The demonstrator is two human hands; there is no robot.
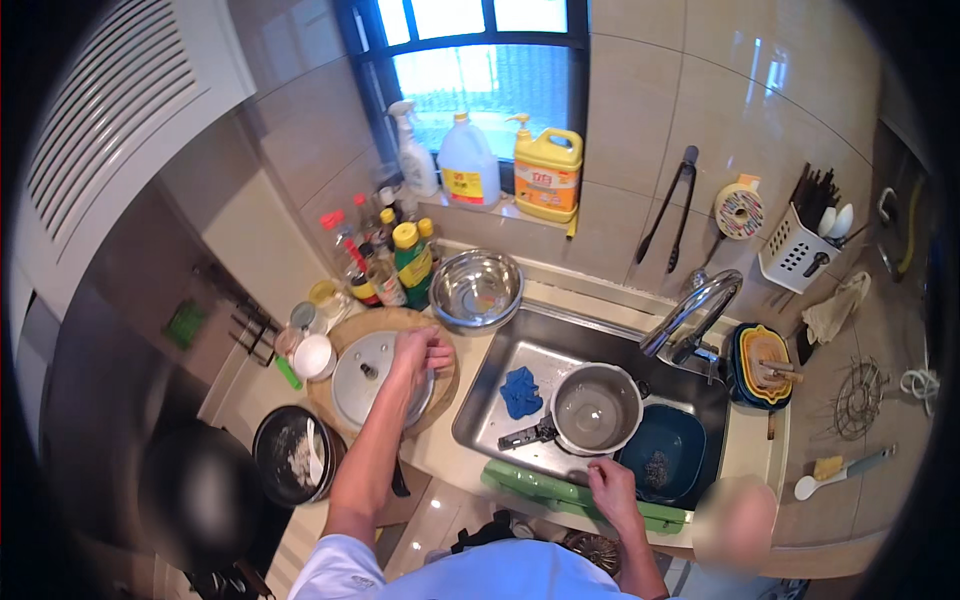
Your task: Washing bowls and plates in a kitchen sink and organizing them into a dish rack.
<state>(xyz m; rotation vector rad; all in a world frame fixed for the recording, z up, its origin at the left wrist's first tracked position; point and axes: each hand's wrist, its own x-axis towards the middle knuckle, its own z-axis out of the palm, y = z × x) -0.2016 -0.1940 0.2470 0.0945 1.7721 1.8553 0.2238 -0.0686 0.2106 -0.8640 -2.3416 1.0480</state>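
My left hand (421, 352) is over the right part of a metal pressure cooker lid (360, 390), its fingers loosely curled; whether it touches the lid cannot be seen. The lid, with a dark knob, lies on a round wooden cutting board (447, 379). By the sink's front edge is my right hand (616, 491), its fingers bent inward and their tips partly hidden. Just beyond it, a metal pressure cooker pot (598, 409) with a black handle stands in the stainless steel sink (487, 420). A blue cloth (520, 392) lies left of the pot, and a dark blue basin (679, 435) sits right of it.
A steel bowl (477, 289) stands behind the board, near several sauce bottles (412, 259). On the left are a dark pot (296, 454) with a white spoon and a blurred wok (199, 499). The faucet (694, 307) arches over the sink. A green strip (547, 487) lines its front edge.
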